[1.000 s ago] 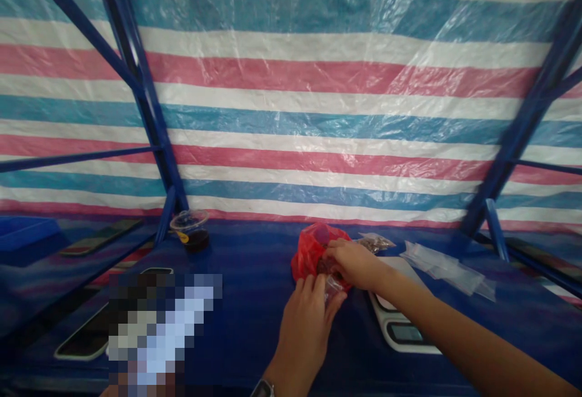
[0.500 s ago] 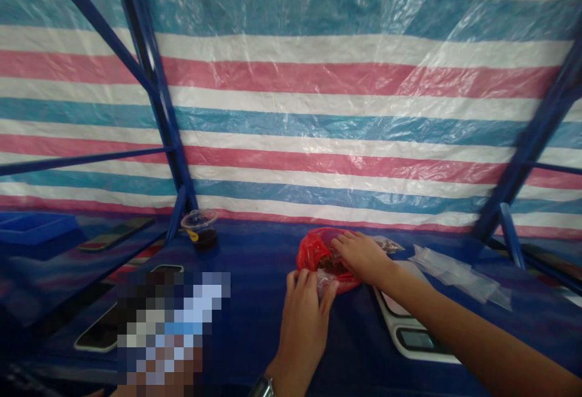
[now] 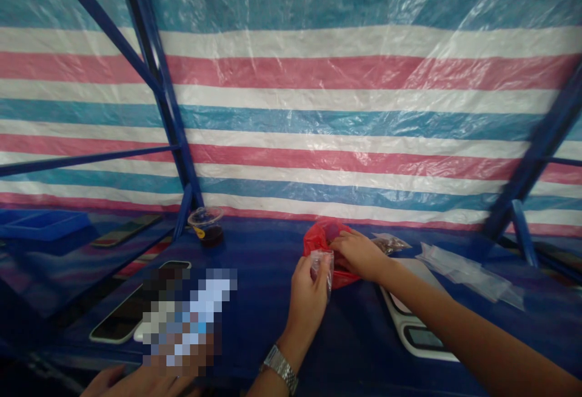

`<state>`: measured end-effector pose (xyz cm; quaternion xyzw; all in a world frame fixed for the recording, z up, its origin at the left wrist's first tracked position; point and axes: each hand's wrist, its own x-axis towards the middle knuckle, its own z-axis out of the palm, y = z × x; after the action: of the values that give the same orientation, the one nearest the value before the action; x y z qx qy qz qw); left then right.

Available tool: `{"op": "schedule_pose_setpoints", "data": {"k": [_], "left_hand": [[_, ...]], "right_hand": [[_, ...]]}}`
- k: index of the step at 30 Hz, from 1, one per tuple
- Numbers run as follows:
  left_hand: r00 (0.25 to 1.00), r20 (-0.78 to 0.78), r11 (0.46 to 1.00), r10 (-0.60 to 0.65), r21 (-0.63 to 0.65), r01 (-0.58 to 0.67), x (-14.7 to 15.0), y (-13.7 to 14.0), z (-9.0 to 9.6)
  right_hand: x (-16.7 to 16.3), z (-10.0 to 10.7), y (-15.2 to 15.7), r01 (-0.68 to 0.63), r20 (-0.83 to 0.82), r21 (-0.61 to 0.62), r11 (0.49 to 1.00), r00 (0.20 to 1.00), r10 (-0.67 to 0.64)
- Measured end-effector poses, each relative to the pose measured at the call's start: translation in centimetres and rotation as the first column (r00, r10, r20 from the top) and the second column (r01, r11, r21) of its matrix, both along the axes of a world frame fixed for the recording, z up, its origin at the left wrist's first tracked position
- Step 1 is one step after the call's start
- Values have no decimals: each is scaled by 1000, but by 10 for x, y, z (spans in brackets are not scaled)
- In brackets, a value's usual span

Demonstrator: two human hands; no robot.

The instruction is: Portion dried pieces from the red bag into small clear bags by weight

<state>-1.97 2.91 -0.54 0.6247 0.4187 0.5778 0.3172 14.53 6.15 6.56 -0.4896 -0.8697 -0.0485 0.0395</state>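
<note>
A red plastic bag (image 3: 314, 238) lies open on the blue table, with dark brown loose contents that were visible earlier and are now mostly covered. My left hand (image 3: 307, 291), a metal watch on its wrist, pinches a small clear plastic bag (image 3: 328, 263) upright in front of the red bag's opening. Inside that opening, my right hand (image 3: 359, 254) reaches in with curled fingers; their tips and whatever they grip are hidden. A purple rounded thing (image 3: 335, 230) shows just behind these fingers. Right of them lies a clear bag with brown contents (image 3: 390, 243).
A white scale (image 3: 418, 336) sits under my right forearm, with flat clear bags (image 3: 470, 276) beyond it. A lidded cup of dark liquid (image 3: 210, 230) stands back left. Another person's hand (image 3: 136, 382) is at lower left, near a phone (image 3: 122, 318) and a pixelated area.
My left hand has lifted the small clear bag from the red bag's edge and turned it upright. My right hand stays at the red bag, its fingers curled lower. The view has shifted slightly.
</note>
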Motion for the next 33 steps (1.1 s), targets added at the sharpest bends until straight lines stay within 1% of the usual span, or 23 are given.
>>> {"op": "schedule_pose_setpoints", "data": {"k": [4,7,13,14,16,20,22,23,24,25,27,28,30,31,33], "left_hand": [[997,72,1000,-17,-20,18,0,3,-1],[993,114,999,-33,-35,37,-1,5,-1],[990,118,995,-82,-49,88,-11,4,-3],[991,104,994,-90,-49,95,-14,3,-3],[998,34,998,-61,-19,62,-21,0,-4],[983,-168,996,73,71,-62,-28,-3,-7],[972,-221,996,82,59,-71,-26,-2,-10],[968,-239,997,73,50,-63,-25,-2,-12],[967,-245,997,68,42,-60,-24,-1,-14],[969,-238,997,70,36,-63,-24,-1,-16],[976,-187,994,107,25,-105,-32,-3,-21],[977,-164,991,133,12,-133,-41,-4,-24],[976,-129,984,177,-7,-179,-70,-9,-28],[974,-109,980,197,-20,-200,-89,-11,-29],[972,-68,972,225,-49,-228,-132,-15,-29]], "right_hand": [[1,-8,0,3,-128,-51,999,992,-10],[1,-17,-2,45,-245,-71,996,967,-61],[8,-29,-8,103,-498,-116,988,855,-147],[10,-30,-9,108,-531,-118,987,833,-155],[16,-32,-13,118,-597,-113,987,786,-163],[25,-33,-21,95,-786,-99,991,603,-136],[26,-31,-25,56,-838,-97,994,535,-112],[26,-28,-28,43,-844,-89,995,527,-98],[25,-25,-30,39,-846,-74,997,527,-83],[24,-22,-32,44,-835,-53,998,545,-68],[19,-15,-38,61,-772,2,998,635,-37],[16,-11,-40,58,-726,31,998,687,-18],[10,-5,-45,16,-646,78,997,762,38],[7,-2,-47,-22,-625,89,996,777,73],[1,1,-51,-104,-612,91,990,779,138]]}}
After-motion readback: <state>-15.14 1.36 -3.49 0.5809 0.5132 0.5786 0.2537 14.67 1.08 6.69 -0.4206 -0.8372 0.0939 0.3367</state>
